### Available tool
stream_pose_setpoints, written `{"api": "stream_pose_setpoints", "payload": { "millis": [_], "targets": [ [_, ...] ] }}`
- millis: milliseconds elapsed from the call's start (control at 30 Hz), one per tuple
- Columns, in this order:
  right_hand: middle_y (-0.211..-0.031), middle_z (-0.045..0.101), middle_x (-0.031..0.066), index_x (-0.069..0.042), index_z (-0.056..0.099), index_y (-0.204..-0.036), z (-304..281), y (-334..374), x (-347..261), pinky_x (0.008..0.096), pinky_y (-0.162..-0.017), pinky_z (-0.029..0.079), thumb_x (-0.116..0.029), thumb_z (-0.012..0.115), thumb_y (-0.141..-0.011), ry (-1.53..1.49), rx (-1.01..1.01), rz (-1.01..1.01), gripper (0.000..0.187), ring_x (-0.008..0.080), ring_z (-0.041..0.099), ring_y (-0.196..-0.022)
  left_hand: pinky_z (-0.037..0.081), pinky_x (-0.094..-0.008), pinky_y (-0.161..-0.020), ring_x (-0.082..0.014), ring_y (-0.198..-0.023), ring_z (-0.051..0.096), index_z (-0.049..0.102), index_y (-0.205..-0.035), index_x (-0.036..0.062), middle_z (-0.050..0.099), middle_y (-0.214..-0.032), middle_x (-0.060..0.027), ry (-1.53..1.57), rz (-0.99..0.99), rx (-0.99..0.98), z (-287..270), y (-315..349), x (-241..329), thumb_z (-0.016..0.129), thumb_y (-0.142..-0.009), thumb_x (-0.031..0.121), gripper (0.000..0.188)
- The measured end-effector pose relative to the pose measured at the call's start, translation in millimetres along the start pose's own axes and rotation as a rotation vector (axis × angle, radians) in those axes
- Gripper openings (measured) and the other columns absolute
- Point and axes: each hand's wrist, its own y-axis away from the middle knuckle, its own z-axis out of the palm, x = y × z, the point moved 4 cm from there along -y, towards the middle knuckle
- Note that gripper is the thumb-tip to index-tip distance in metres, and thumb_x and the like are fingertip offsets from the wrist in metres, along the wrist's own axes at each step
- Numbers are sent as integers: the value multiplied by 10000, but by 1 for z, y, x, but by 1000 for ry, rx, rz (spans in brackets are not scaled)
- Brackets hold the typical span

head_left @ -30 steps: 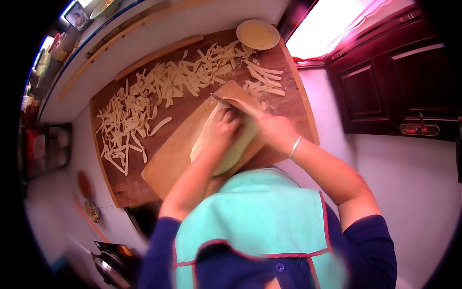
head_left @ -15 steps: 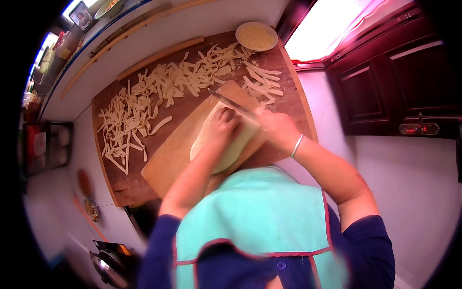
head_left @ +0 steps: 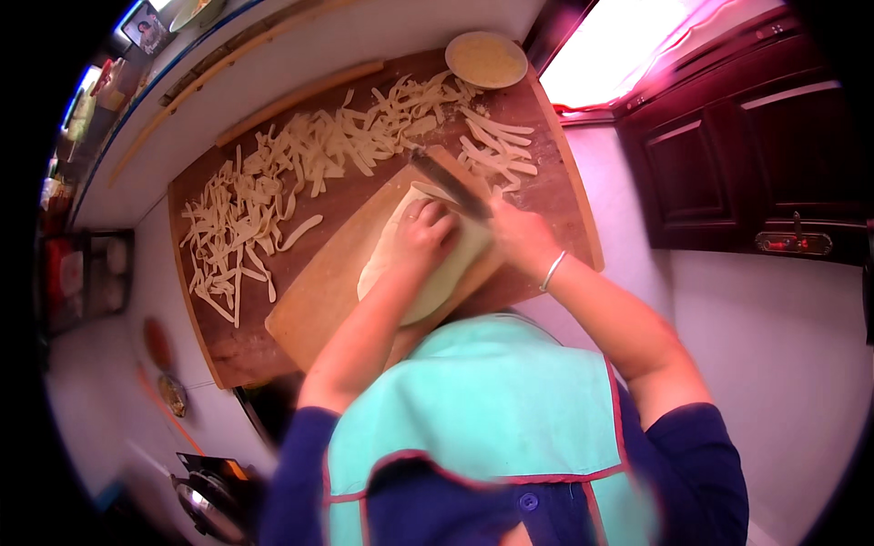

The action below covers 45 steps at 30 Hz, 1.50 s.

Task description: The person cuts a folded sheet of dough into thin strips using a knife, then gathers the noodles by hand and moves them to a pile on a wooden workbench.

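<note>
My left hand (head_left: pixel 428 235) presses down on a pale folded dough sheet (head_left: pixel 387 259), its fingers curled near the cut end. The dough lies on a wooden cutting board (head_left: pixel 314 289). In my right hand (head_left: pixel 521 233) is a kitchen knife (head_left: pixel 452 185), gripped at the handle, which my fingers hide. Its blade slants away to the far left, just beyond my left fingertips, with the flat side showing. Whether the edge touches the dough I cannot tell. Cut dough strips (head_left: pixel 496 150) lie just past the knife.
A heap of noodle strips (head_left: pixel 319 146) spreads across the far side of the wooden table (head_left: pixel 300 237). A bowl of pale yellow food (head_left: pixel 486 60) stands at the far right corner. A rolling pin (head_left: pixel 300 102) lies along the back edge. Dark cabinet doors (head_left: pixel 728 173) are on the right.
The knife has turned from nearly edge-on to showing its flat side, and its tip has shifted slightly right. My left hand stays on the dough with little movement.
</note>
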Motion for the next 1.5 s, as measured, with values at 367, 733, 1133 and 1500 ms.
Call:
{"api": "stream_pose_setpoints", "payload": {
  "millis": [367, 733, 1133, 1500],
  "targets": [
    [-826, 616, 234, -12, 450, -964, -23, 6, -28, 486, -630, 510, -80, 462, -878, 130, -102, -179, 110, 418, 625, -732, 469, -425, -904, -322, -1049, 545, 662, -922, 75, 616, -1030, -100, 24, -38, -13, 1, 1, -1, 725, -708, 137, 231],
    [-896, 616, 199, -52, 478, -992, -72, 6, -9, 477, -665, 505, -114, 435, -911, 98, 213, -186, 110, 416, 612, -790, 499, -410, -839, -319, -983, 571, 658, -865, 99, 608, -977, -90, 12, -12, 51, 0, 5, -2, 725, -708, 96, 171],
    [-1284, 456, 206, -86, 463, -1347, 16, 126, 110, 425, -935, 465, 61, 536, -806, 201, 620, 269, 565, 377, 522, -1107, 351, -470, -1031, -300, -1154, 510, 652, -972, 77, 609, -1082, -98, -32, 103, -158, 33, -19, 28, 702, -760, 259, 284],
    [-1144, 567, 159, -60, 602, -1124, 62, 97, 103, 428, -876, 473, -45, 632, -774, -18, 460, 213, 352, 354, 543, -1049, 256, -478, -1100, -269, -1191, 480, 647, -1053, 106, 591, -1109, -98, -142, 68, -726, 74, -39, 47, 710, -699, 477, 516]
  ]
}}
